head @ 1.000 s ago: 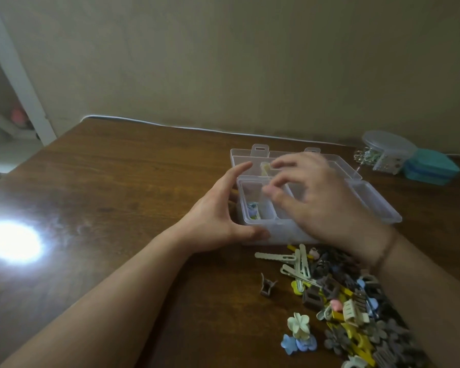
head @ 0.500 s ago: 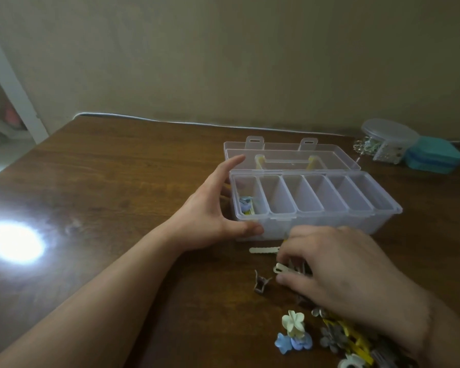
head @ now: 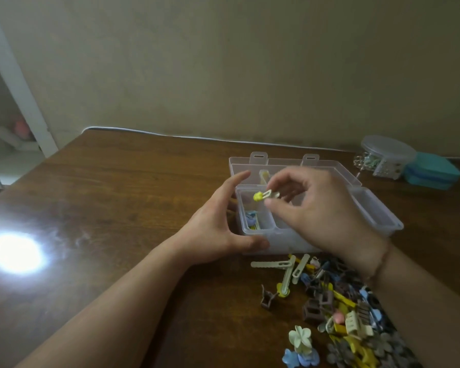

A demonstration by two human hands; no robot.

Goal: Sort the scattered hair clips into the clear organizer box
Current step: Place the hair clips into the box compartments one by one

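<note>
1. A yellow clip (head: 262, 195) is pinched between thumb and fingers of the right hand (head: 322, 208) and held above the leftmost compartment of the clear box (head: 377, 216). Half a second ago that hand was down on the pile of clips (head: 337, 301) in front of the box; it has since been lifted over the box.
2. The left hand (head: 218, 224) is kept where it was: thumb laid along the front left corner of the box, fingers extended up its left side. The box is braced, not gripped; the fingers are relaxed.
3. A few blue and yellow clips (head: 251, 220) are seen already in the leftmost compartment. The other compartments are mostly hidden by the right hand.
4. The box lid is open, lying flat behind.
5. The pile is left on the table (head: 117, 195), near the right wrist; a brown claw clip (head: 267, 300) and pale flower clips (head: 300, 338) are set slightly apart from it.
</note>
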